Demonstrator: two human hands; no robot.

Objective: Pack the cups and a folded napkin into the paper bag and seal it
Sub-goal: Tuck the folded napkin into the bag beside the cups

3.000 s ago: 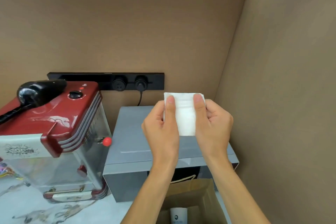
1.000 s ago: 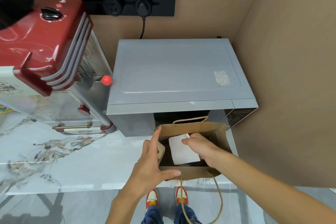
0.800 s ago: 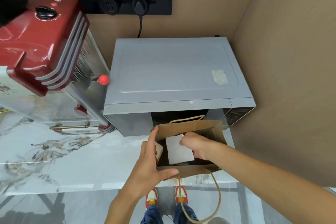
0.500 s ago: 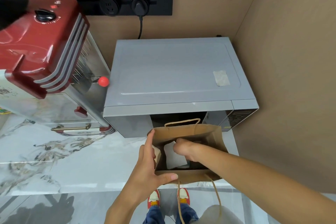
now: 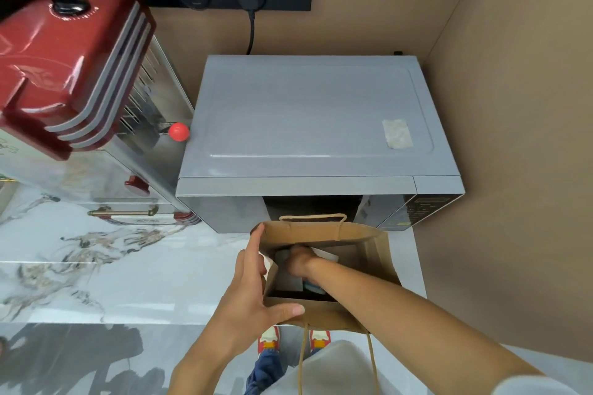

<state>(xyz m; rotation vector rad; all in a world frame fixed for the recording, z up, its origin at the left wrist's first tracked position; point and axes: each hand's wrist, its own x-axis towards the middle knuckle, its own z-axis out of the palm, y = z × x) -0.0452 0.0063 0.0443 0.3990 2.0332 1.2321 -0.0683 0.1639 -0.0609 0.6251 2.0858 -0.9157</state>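
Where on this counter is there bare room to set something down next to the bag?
Bare marble counter lies left of the paper bag, in front of the red machine. The microwave top is also bare. It is crowded at the bag, between both hands, microwave front and wall.

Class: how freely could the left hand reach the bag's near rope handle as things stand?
Probably freely. The left hand grips the paper bag at its near-left rim, and the near rope handle hangs just below that edge with nothing across it. It would have to release the rim first.
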